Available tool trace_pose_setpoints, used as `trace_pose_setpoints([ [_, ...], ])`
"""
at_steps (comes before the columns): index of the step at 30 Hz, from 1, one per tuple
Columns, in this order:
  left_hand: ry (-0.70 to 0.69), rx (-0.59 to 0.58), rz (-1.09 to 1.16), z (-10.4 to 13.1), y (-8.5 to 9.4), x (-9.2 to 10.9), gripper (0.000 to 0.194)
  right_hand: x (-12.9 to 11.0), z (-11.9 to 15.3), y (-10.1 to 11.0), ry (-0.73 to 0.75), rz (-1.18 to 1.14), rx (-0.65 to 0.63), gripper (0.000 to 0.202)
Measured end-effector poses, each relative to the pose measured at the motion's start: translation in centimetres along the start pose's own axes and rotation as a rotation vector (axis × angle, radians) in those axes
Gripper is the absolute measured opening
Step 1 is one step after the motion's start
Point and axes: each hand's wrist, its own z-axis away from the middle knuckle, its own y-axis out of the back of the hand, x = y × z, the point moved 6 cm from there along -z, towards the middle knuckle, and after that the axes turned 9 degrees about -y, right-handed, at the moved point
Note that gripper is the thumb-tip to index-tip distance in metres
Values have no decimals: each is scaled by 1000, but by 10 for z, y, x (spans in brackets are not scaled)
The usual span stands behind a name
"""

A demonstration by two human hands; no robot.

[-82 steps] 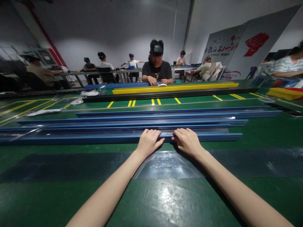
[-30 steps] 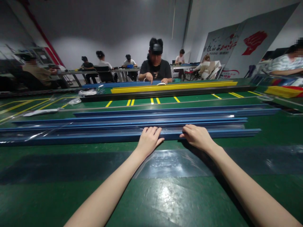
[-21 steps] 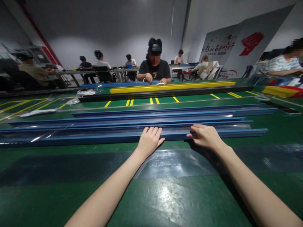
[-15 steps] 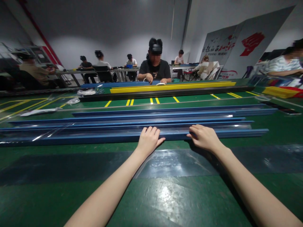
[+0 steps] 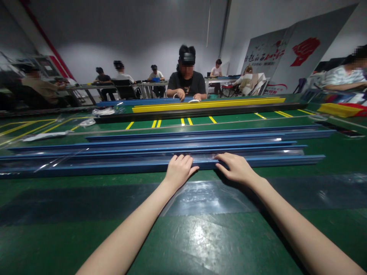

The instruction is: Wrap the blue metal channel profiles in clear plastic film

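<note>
A long blue plastic channel strip (image 5: 94, 168) lies across the green table in front of me, clear film (image 5: 205, 156) along its inside. My left hand (image 5: 180, 169) is closed over its near wall, fingers curled inside and thumb stretched along the rim. To the right, my right hand (image 5: 235, 167) hovers at or touches the same wall; its thumb and fingers are apart, the fingertips reaching over the film. Whether those fingertips pinch any film cannot be made out. Between me and the strip, a flat sheet of clear film (image 5: 205, 198) runs across the table, under my forearms.
More blue strips (image 5: 160, 136) lie parallel just beyond. Farther off are a black strip (image 5: 200, 113) and a yellow strip (image 5: 206, 105), with a co-worker (image 5: 187, 82) seated behind them. A yellow tray (image 5: 336, 110) and a dark flat device (image 5: 342, 130) are at the right.
My right hand has slid left along the strip toward my left hand, and its thumb and fingers have spread. My left hand has stayed in place on the strip.
</note>
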Motion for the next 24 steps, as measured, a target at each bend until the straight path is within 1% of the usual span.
trace_pose_setpoints([
  [5, -3, 2, 5, 0, 0, 0, 31, 0, 1, -4, 20, 4, -6, 35],
  [13, 18, -21, 1, 1, -1, -1, 32, 0, 1, -3, 49, 21, 6, 35],
  [24, 28, -46, 23, 0, -1, -1, 31, 2, 1, -3, 48, 18, 5, 34],
])
